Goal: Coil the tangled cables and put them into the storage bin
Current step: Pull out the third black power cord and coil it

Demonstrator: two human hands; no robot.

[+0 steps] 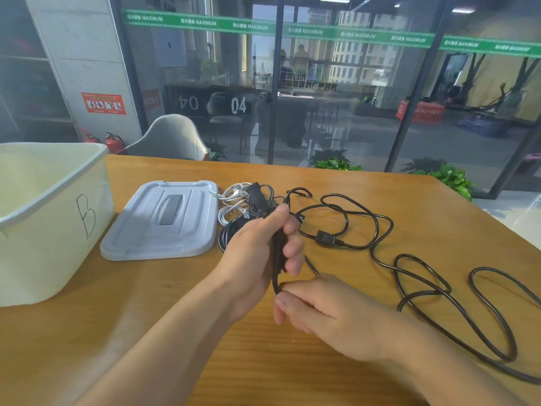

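Near the table's middle, my left hand (263,244) grips a few folds of black cable (380,256), and my right hand (316,309) pinches its bend below. Most of that cable sprawls loose on the right. Further off, a tangle (243,203) of white and black leads waits untouched. On the left, the bin (52,218) looks empty, its lid (164,218) beside it. I'd say I've barely started.

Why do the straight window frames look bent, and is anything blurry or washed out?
Head view: the wide-angle lens bows the window frames and the table edge; the storage bin at left is washed out by bright light; reflections cloud the glass; the hands and black cable stay reasonably sharp.
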